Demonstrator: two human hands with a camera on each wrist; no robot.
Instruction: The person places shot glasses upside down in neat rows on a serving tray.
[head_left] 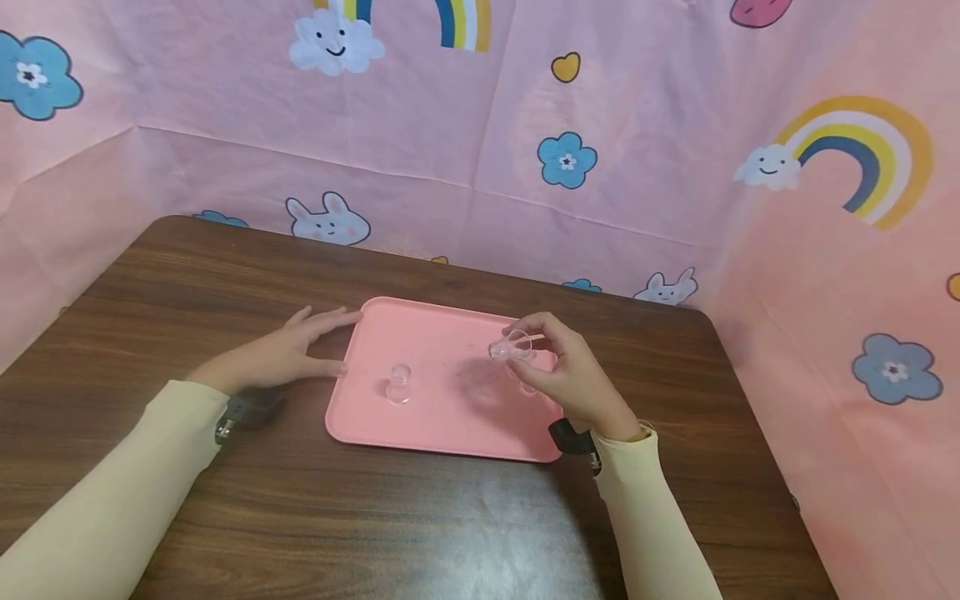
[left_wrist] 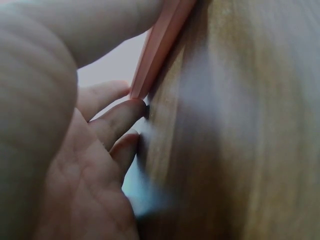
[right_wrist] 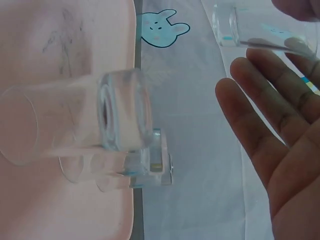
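1. Small clear cup (head_left: 512, 344) sits pinched, tipped sideways, in the right hand's (head_left: 572, 381) fingertips, lifted above the pink tray (head_left: 442, 433).
2. Just below that grip, more clear cups (right_wrist: 120, 165) rest on the tray.
3. A second clear cup (head_left: 399, 384) stands upright on the tray, well left of the grip.
4. Left hand (head_left: 281, 354) lies spread, fingers straight, touching the tray's left edge on the wooden table (head_left: 375, 517).

A makeshift booth: cartoon-print pink cloth (head_left: 637, 125) walls around a wooden table (head_left: 225, 275).

Bright, even light, soft glare on the table (head_left: 480, 533), left wrist view blurred, glasses near the right wrist hazy.
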